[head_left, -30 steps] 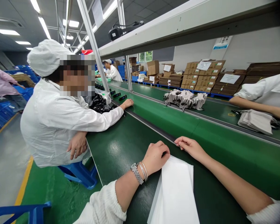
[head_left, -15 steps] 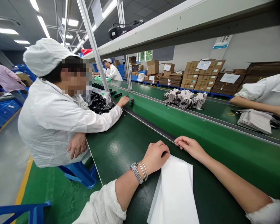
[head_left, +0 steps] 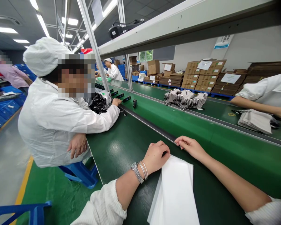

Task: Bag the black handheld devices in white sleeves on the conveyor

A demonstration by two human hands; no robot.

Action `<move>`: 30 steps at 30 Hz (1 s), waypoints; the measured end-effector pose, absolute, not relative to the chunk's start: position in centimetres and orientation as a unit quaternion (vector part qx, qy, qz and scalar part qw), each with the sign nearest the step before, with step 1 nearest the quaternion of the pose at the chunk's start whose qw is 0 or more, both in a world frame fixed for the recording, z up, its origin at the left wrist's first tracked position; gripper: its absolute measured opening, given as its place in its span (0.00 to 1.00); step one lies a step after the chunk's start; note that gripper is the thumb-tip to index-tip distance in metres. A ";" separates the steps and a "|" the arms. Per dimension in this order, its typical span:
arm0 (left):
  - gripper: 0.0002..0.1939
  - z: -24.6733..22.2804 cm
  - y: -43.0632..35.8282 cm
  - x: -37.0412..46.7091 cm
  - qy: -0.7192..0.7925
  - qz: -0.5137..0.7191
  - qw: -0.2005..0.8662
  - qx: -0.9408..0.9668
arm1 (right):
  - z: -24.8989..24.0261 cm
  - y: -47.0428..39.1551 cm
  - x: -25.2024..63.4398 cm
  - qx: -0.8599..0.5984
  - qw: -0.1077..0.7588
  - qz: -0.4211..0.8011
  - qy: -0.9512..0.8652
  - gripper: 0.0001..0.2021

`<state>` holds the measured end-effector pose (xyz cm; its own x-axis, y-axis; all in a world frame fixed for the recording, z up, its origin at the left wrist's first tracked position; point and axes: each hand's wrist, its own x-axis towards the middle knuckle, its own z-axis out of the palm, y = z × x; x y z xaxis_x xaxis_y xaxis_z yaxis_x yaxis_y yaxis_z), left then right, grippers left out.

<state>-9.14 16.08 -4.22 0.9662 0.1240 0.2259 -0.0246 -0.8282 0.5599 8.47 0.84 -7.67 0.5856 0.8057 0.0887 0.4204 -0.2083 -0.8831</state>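
Note:
A stack of flat white sheets or sleeves (head_left: 178, 187) lies slightly fanned on the dark green table (head_left: 117, 156); I cannot tell whether they are paper or bags. At the stack's far end, my left hand (head_left: 156, 156), with a watch and bangles at the wrist, is curled closed over the top edge. Its fingertips are partly hidden. My right hand (head_left: 189, 147) rests at the table's far edge beside the metal rail (head_left: 154, 126), fingers loosely closed, nothing visible in them. It is apart from the stack.
A green conveyor belt (head_left: 178, 122) runs past the table. Small black devices (head_left: 126, 99) lie on it near a co-worker's hand (head_left: 116, 102). Across the belt are bundled grey pouches (head_left: 187, 99) and a pouch stack (head_left: 256, 120) by another person's arm. A shelf beam (head_left: 178, 28) hangs overhead.
The co-worker's hand at left has drawn back a little to the left, leaving another black device in view on the belt. My hands and the white stack stay practically still.

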 end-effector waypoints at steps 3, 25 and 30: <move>0.08 -4.2 16.1 -9.1 0.024 0.125 0.292 0.948 | -7.7 0.9 8.5 -0.753 0.476 0.201 -0.407 0.16; 0.07 -4.3 16.0 -9.2 0.029 0.134 0.304 0.943 | -8.0 0.9 8.6 -0.746 0.486 0.206 -0.407 0.14; 0.07 -4.4 16.0 -9.2 0.030 0.132 0.304 0.943 | -7.9 0.9 8.6 -0.744 0.486 0.216 -0.404 0.14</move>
<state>-9.19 16.02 -4.40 0.9632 0.1377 0.2308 -0.0232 -0.8129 0.5819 8.57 0.90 -7.90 0.5800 0.8116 0.0706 0.3917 -0.2018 -0.8977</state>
